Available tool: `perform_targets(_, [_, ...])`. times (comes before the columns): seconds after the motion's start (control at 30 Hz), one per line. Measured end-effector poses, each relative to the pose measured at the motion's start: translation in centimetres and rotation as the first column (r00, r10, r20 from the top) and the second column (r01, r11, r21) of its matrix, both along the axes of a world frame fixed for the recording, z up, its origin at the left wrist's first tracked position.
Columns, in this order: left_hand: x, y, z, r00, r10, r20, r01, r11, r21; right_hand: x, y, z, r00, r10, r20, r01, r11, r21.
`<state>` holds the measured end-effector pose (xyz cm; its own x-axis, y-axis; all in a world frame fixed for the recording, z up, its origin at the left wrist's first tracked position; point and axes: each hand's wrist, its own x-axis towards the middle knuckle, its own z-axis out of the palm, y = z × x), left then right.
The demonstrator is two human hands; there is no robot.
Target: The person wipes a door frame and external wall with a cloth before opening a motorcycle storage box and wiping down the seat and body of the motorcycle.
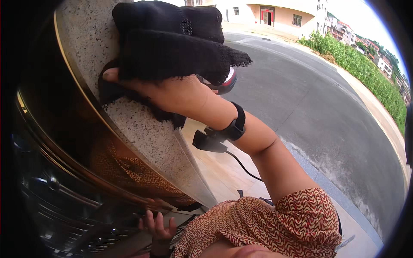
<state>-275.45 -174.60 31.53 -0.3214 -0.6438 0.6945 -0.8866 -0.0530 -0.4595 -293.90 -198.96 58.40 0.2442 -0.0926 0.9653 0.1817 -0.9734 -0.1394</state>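
A thick, folded black cloth (172, 53) with frayed edges rests against a speckled stone surface (142, 129). My right hand (159, 92) presses on it and grips it, the thumb showing at the left while the other fingers are hidden in the folds. Part of the cloth hangs below the palm. Down by the glossy dark door panel (124, 172), my left hand (158, 228) is raised with its fingers apart and nothing visible in it. Whether its fingertips touch the panel I cannot tell.
A black strap (238, 124) with a small black box (209, 142) and a cable (241, 165) is on my right wrist. Gold trim (81, 90) edges the stone. Beyond lie a grey road (292, 90), green plants (357, 64) and buildings. A red and dark rounded object (227, 84) shows behind the cloth.
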Motion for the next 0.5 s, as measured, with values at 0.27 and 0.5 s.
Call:
perform_targets(0.27, [-2.5,0.0,2.6,0.929,-0.114,-0.351,-0.002,0.95,-0.312,-2.2,3.0,0.5,0.995,0.038,0.093,-0.009,0.957,-0.29])
perform_targets(0.5, [-3.7,1.6,7.6,0.892,0.076,-0.446,-0.351,0.739,-0.576,4.0,4.4,-11.1,0.964,0.179,-0.198,-0.266,0.58,-0.77])
